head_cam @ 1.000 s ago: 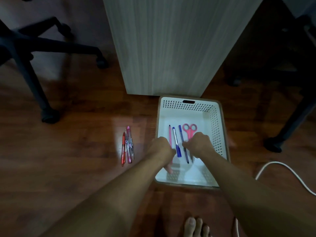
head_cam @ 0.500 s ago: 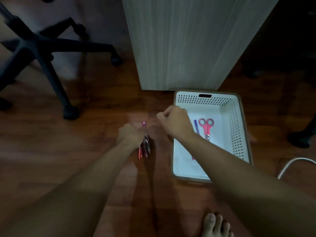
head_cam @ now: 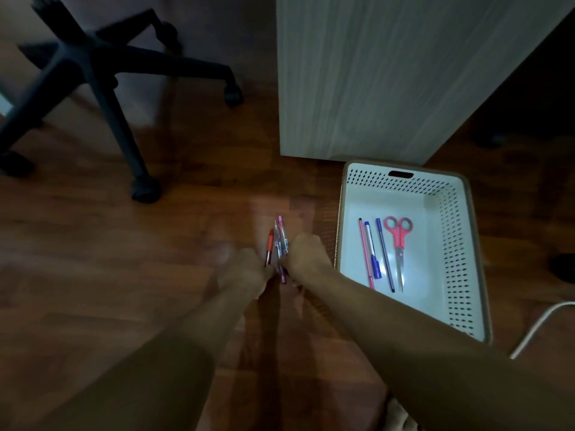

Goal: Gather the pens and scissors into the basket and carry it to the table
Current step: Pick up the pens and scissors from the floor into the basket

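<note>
A small bundle of red and pink pens [head_cam: 278,241] lies on the wooden floor just left of the white perforated basket [head_cam: 460,262]. My left hand [head_cam: 245,270] and my right hand [head_cam: 306,255] meet at the near ends of these pens, fingers closed on them from either side. The far ends of the pens stick out beyond my knuckles. Inside the basket lie three pens [head_cam: 372,253], pink and blue, side by side, with pink-handled scissors [head_cam: 399,241] to their right.
A light wood-grain panel [head_cam: 389,73] stands right behind the basket. A black office chair base [head_cam: 102,85] with castors occupies the floor at left. A white cable [head_cam: 539,323] runs along the floor at right, near a dark castor [head_cam: 563,269].
Both hands left the basket and went left to the pens on the floor. My right hand has come down beside my left, and both have closed on the bundle. The view shifted left.
</note>
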Motion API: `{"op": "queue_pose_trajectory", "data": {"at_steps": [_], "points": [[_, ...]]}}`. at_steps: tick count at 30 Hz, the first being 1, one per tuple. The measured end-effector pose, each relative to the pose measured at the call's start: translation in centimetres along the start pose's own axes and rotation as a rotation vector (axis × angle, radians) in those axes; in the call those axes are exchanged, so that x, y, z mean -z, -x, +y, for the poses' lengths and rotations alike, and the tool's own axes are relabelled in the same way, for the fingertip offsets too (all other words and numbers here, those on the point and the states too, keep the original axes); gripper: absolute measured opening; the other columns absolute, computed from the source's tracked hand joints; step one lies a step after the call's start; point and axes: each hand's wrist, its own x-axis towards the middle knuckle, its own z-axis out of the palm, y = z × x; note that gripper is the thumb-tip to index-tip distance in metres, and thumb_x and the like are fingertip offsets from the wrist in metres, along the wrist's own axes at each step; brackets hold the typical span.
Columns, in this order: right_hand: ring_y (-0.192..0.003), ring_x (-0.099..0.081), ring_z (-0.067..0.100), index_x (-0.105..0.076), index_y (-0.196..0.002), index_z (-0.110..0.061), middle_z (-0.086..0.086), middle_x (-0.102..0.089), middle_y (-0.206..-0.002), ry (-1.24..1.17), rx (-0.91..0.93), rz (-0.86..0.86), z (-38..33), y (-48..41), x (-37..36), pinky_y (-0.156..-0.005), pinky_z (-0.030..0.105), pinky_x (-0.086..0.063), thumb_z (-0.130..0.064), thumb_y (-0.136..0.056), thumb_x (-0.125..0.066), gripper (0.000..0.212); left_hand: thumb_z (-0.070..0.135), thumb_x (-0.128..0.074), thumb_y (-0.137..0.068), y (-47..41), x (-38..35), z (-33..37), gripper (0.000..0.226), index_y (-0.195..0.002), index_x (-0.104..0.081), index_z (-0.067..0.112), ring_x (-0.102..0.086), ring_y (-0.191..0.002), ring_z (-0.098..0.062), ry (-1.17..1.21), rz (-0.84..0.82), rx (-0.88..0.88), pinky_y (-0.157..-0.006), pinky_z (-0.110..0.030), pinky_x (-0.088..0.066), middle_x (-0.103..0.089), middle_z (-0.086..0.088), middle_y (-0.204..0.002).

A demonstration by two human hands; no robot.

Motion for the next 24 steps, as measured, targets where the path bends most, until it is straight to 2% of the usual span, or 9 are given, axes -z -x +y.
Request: {"op": "queue_pose_trajectory", "data": {"at_steps": [3,5,8,11,15,17,18,21,24], "points": [[-0.095,-0.076,0.035,-0.073,-0.112,0.0,0.019,-0.074,-0.111,0.004,-0.001,-0.035,-0.1,0.1,0.1,-0.083,0.041,-0.066,-0.025,-0.088,-0.082,0.036,0.062,-0.072,-0.063,1.7,0.9,0.4,0.057,-0.081,-0.079,0.009,-0.082,-0.071,-0.034,0.017,-0.026,-0.007,-0.074,-0.045,-0.07,-0.081,-0.017,-0.083],[-0.093,-0.077,0.032,-0.072,-0.112,0.0,0.019,-0.073,-0.11,-0.06,-0.011,-0.046,-0.2,0.3,0.4,-0.082,0.038,-0.066,-0.03,-0.09,-0.082,0.038,0.058,-0.082,-0.077,2.6,1.6,0.7,0.049,-0.08,-0.08,0.009,-0.08,-0.058,-0.027,0.051,-0.043,0.026,-0.065,-0.036,-0.069,-0.081,-0.013,-0.074],[-0.07,-0.078,0.023,-0.071,-0.088,-0.006,0.014,-0.077,-0.091,-0.223,-0.037,-0.013,-0.5,0.7,1.7,-0.06,0.029,-0.064,-0.03,-0.089,-0.084,0.028,0.045,-0.085,-0.09,2.6,2.4,1.5,0.041,-0.076,-0.078,0.008,-0.076,-0.049,-0.021,0.143,-0.052,0.057,-0.045,-0.025,-0.057,-0.076,-0.009,-0.065],[-0.064,-0.079,0.024,-0.078,-0.084,-0.002,0.012,-0.079,-0.077,-0.313,-0.029,0.077,0.0,1.2,4.4,-0.064,0.039,-0.069,-0.034,-0.089,-0.082,0.033,0.037,-0.086,-0.092,2.5,3.6,3.6,0.038,-0.073,-0.069,0.009,-0.07,-0.052,-0.02,0.304,0.002,0.05,-0.035,-0.023,-0.051,-0.071,-0.008,-0.068],[-0.052,-0.076,0.015,-0.084,-0.074,-0.008,0.008,-0.078,-0.062,-0.381,-0.081,0.261,2.6,2.0,9.9,-0.063,0.031,-0.067,-0.032,-0.087,-0.076,0.028,0.031,-0.084,-0.091,3.2,4.5,8.0,0.035,-0.064,-0.07,0.014,-0.068,-0.039,-0.012,0.414,0.078,-0.123,-0.044,-0.028,-0.062,-0.073,-0.003,-0.057],[-0.044,-0.071,0.008,-0.084,-0.076,-0.01,0.007,-0.079,-0.064,-0.391,-0.147,0.324,4.9,2.1,12.2,-0.047,0.018,-0.058,-0.032,-0.089,-0.076,0.027,0.032,-0.083,-0.091,4.4,4.7,10.3,0.031,-0.067,-0.069,0.016,-0.07,-0.041,-0.012,0.386,0.103,-0.273,-0.054,-0.031,-0.066,-0.075,-0.005,-0.059],[-0.042,-0.069,0.007,-0.083,-0.079,-0.01,0.006,-0.079,-0.066,-0.387,-0.183,0.34,6.1,2.0,13.0,-0.041,0.016,-0.052,-0.032,-0.09,-0.076,0.026,0.032,-0.082,-0.091,5.1,4.7,11.4,0.029,-0.071,-0.07,0.016,-0.071,-0.045,-0.013,0.369,0.111,-0.344,-0.052,-0.027,-0.063,-0.078,-0.007,-0.066],[-0.043,-0.069,0.006,-0.077,-0.084,-0.008,0.006,-0.078,-0.071,-0.339,-0.299,0.337,10.2,1.8,14.1,-0.039,0.016,-0.047,-0.032,-0.094,-0.075,0.027,0.026,-0.081,-0.094,7.8,4.3,14.5,0.023,-0.079,-0.072,0.011,-0.074,-0.055,-0.014,0.321,0.064,-0.497,-0.047,-0.021,-0.056,-0.082,-0.01,-0.079],[-0.052,-0.071,0.014,-0.073,-0.095,-0.001,0.007,-0.073,-0.07,-0.259,-0.403,0.286,13.9,2.2,13.3,-0.05,0.025,-0.055,-0.038,-0.095,-0.076,0.037,0.025,-0.082,-0.091,9.7,2.4,16.7,0.025,-0.07,-0.074,0.013,-0.08,-0.062,-0.023,0.248,-0.049,-0.561,-0.06,-0.038,-0.069,-0.08,-0.011,-0.075]]}}
